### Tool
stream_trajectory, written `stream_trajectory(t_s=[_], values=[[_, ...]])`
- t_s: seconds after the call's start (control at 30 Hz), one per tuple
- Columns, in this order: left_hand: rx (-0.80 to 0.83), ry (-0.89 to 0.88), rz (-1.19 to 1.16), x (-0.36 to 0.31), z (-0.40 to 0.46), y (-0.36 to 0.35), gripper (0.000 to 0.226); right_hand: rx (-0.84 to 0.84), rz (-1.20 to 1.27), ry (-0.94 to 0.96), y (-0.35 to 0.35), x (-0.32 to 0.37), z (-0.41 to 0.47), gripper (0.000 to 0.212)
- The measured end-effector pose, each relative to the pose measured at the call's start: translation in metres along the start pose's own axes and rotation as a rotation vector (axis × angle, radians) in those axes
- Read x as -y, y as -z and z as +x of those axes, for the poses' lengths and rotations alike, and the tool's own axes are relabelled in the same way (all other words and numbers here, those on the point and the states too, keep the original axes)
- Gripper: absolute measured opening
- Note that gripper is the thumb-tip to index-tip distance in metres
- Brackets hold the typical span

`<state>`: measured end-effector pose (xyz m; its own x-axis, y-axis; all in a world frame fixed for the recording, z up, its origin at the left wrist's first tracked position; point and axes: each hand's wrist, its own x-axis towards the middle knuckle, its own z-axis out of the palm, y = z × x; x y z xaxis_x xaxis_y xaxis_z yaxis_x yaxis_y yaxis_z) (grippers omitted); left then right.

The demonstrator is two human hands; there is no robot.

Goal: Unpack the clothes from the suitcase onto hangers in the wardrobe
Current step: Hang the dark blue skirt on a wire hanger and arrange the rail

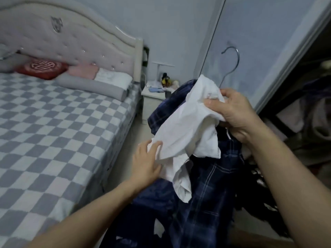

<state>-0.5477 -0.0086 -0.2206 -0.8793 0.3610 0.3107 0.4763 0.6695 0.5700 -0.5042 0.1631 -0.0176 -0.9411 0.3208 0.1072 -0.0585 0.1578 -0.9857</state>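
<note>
My right hand (236, 117) grips the top of a crumpled white garment (189, 133) together with a hanger whose metal hook (232, 63) sticks up above my fingers. A dark blue plaid garment (206, 203) hangs down behind and below the white one. My left hand (146, 163) pinches the white garment's lower left edge. The wardrobe's open, dark interior (304, 108) with hanging clothes is at the right, beside its pale sliding door (259, 42). No suitcase is in view.
A bed with a grey-and-white checkered cover (53, 131) fills the left, with pillows against a tufted headboard (62, 36). A small white nightstand (154, 99) with a lamp and small items stands between the bed and the wardrobe door. A narrow strip of floor runs beside the bed.
</note>
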Motion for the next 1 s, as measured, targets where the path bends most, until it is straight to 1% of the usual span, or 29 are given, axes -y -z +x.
stream_trajectory(t_s=[0.07, 0.1, 0.13, 0.17, 0.2, 0.23, 0.3, 0.37, 0.4, 0.47, 0.57, 0.6, 0.67, 0.7, 0.77, 0.8, 0.83, 0.87, 0.9, 0.93, 0.97, 1.0], values=[[0.009, 0.089, -0.013, -0.009, 0.012, 0.02, 0.025, -0.003, 0.01, 0.027, 0.003, 0.012, -0.001, 0.023], [0.052, 0.091, -0.059, -0.014, 0.018, 0.03, 0.014, -0.012, 0.01, 0.038, 0.005, 0.016, -0.001, 0.026], [0.103, 0.083, -0.152, -0.019, 0.023, 0.041, 0.014, -0.029, -0.004, 0.051, 0.008, 0.019, 0.0, 0.027], [0.139, 0.11, -0.267, -0.027, 0.025, 0.054, 0.023, -0.052, -0.044, 0.069, 0.011, 0.02, 0.001, 0.027], [0.153, 0.169, -0.377, -0.034, 0.027, 0.065, 0.03, -0.077, -0.117, 0.087, 0.015, 0.02, 0.003, 0.029], [0.155, 0.24, -0.474, -0.04, 0.031, 0.074, 0.032, -0.105, -0.203, 0.103, 0.019, 0.018, 0.005, 0.034], [0.167, 0.414, -0.635, -0.047, 0.043, 0.089, 0.025, -0.169, -0.345, 0.114, 0.026, 0.013, 0.006, 0.041], [0.201, 0.592, -0.764, -0.051, 0.058, 0.103, 0.017, -0.218, -0.374, 0.112, 0.028, 0.009, 0.001, 0.041], [0.24, 0.66, -0.834, -0.054, 0.064, 0.11, 0.018, -0.214, -0.371, 0.108, 0.026, 0.008, -0.005, 0.04], [0.332, 0.719, -0.946, -0.064, 0.07, 0.118, 0.02, -0.147, -0.361, 0.105, 0.013, 0.007, -0.019, 0.038], [0.445, 0.71, -1.039, -0.084, 0.074, 0.121, 0.024, 0.099, -0.394, 0.08, -0.019, -0.006, -0.042, 0.042], [0.463, 0.712, -1.055, -0.09, 0.074, 0.121, 0.026, 0.152, -0.432, 0.072, -0.028, -0.014, -0.045, 0.045], [0.466, 0.694, -1.138, -0.1, 0.07, 0.125, 0.025, 0.126, -0.448, 0.062, -0.036, -0.027, -0.043, 0.04], [0.449, 0.662, -1.207, -0.105, 0.066, 0.129, 0.025, 0.078, -0.389, 0.038, -0.035, -0.031, -0.039, 0.034], [0.337, 0.515, -1.269, -0.101, 0.058, 0.133, 0.027, -0.001, -0.233, -0.035, -0.028, -0.036, -0.03, 0.024], [0.26, 0.406, -1.197, -0.096, 0.052, 0.134, 0.035, -0.034, -0.189, -0.062, -0.025, -0.038, -0.027, 0.021], [0.187, 0.297, -1.044, -0.092, 0.045, 0.134, 0.047, -0.059, -0.17, -0.078, -0.021, -0.04, -0.024, 0.02], [0.127, 0.2, -0.868, -0.088, 0.037, 0.133, 0.053, -0.078, -0.157, -0.081, -0.019, -0.041, -0.021, 0.019], [0.077, 0.127, -0.725, -0.084, 0.03, 0.131, 0.049, -0.089, -0.143, -0.078, -0.018, -0.042, -0.02, 0.02], [0.047, 0.11, -0.65, -0.079, 0.023, 0.129, 0.037, -0.098, -0.124, -0.072, -0.018, -0.042, -0.018, 0.02], [0.048, 0.139, -0.651, -0.078, 0.015, 0.128, 0.021, -0.107, -0.104, -0.067, -0.018, -0.043, -0.015, 0.021], [0.092, 0.175, -0.673, -0.078, 0.008, 0.126, 0.015, -0.115, -0.091, -0.06, -0.019, -0.043, -0.013, 0.021]])
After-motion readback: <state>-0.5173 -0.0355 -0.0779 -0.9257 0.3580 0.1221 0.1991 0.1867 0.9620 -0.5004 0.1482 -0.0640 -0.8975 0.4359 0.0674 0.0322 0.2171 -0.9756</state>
